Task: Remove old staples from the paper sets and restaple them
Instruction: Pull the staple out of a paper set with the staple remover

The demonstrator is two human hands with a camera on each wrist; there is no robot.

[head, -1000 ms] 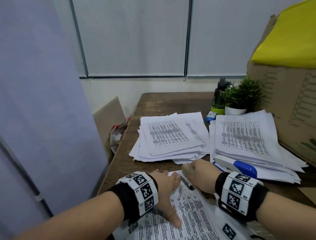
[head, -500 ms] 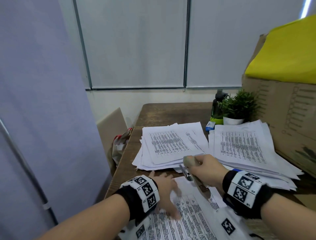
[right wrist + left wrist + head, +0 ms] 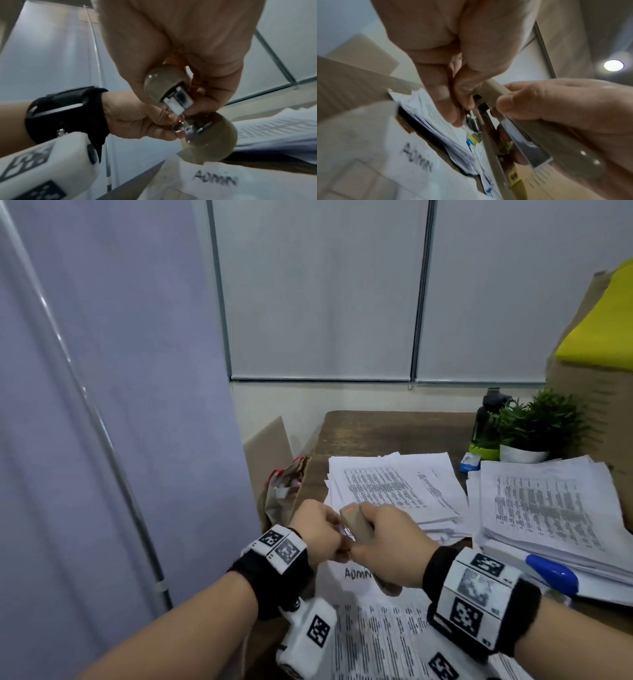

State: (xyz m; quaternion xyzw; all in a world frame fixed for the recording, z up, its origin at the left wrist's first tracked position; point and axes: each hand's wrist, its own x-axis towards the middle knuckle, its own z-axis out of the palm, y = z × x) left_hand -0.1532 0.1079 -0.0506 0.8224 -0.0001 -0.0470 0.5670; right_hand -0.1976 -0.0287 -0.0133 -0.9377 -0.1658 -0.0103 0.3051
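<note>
Here, both hands meet above the near-left corner of the wooden desk (image 3: pixel 359 429), with free space to their left, where the desk edge drops off beside a lavender partition (image 3: pixel 120 405). To the right and beyond, room is tight: two stacks of printed paper sets (image 3: pixel 394 487) crowd the desk, with a blue-and-white stapler (image 3: pixel 548 571) at the foot of the right-hand stack. The right hand (image 3: pixel 390 546) grips a beige stapler (image 3: pixel 356 523) raised off the desk, fingers curled around its body, its top arm parted from the base in the right wrist view. The left hand (image 3: pixel 317 530) has fingertips (image 3: pixel 462 102) bunched and pinching at the stapler's metal front end; what they hold there is too small and blurred to tell. Beneath the hands lies the paper set marked "Admin" (image 3: pixel 214 177), flat on the desk. Half a second ago the left hand pressed flat on that sheet and the beige stapler was low at the paper; now both are lifted clear, and the camera has tilted up.
</note>
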